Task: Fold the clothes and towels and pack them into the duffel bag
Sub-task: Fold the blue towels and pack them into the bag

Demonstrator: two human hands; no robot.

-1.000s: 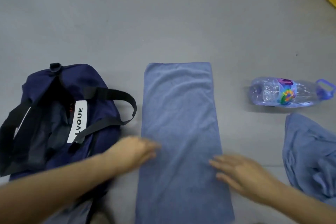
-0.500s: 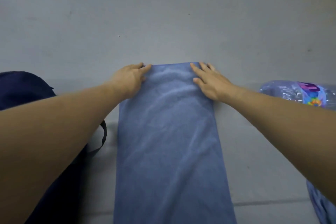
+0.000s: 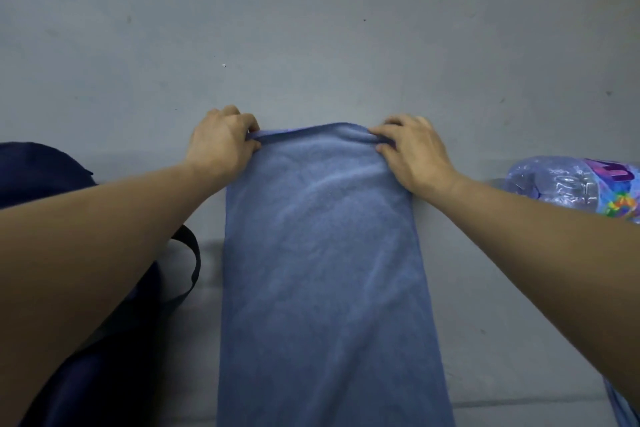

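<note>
Gripping now, not flat: left hand and right hand pinch towel far corners, edge lifts; fold likely starting.

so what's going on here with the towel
A person is partway through folding a blue towel that lies lengthwise on the grey floor. The left hand pinches its far left corner and the right hand pinches its far right corner, with that far edge raised slightly. The navy duffel bag sits to the left and a plastic bottle lies to the right. The towel is not yet packed.
</note>
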